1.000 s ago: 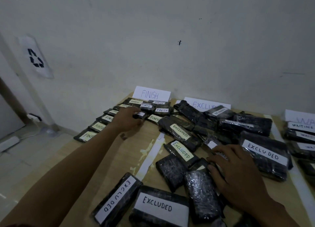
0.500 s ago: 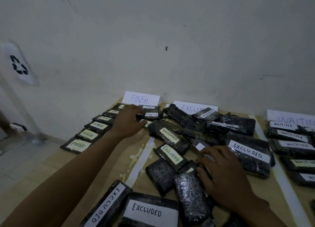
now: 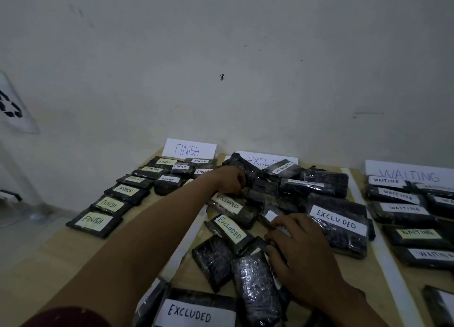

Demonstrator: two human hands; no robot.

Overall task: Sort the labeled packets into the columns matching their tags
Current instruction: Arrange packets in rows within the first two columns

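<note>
Black wrapped packets with paper labels lie on a wooden table (image 3: 61, 258). Packets tagged FINISH (image 3: 94, 221) stand in a row at the left under a FINISH sign (image 3: 189, 149). A loose pile of EXCLUDED packets (image 3: 337, 222) fills the middle below the EXCLUDED sign (image 3: 260, 160). WAITING packets (image 3: 403, 208) lie at the right under the WAITING sign (image 3: 410, 175). My left hand (image 3: 231, 181) reaches into the far part of the middle pile, its fingers curled on a black packet (image 3: 262, 187). My right hand (image 3: 299, 250) rests flat on packets in the near middle.
White tape strips (image 3: 383, 248) mark the column borders on the table. The table butts against a white wall; a recycling sign (image 3: 12, 105) hangs at the left. The floor drops away past the table's left edge.
My left hand left the FINISH column and moved right into the EXCLUDED pile. My right hand stayed on the near packets. The view shifted right, showing more of the WAITING column.
</note>
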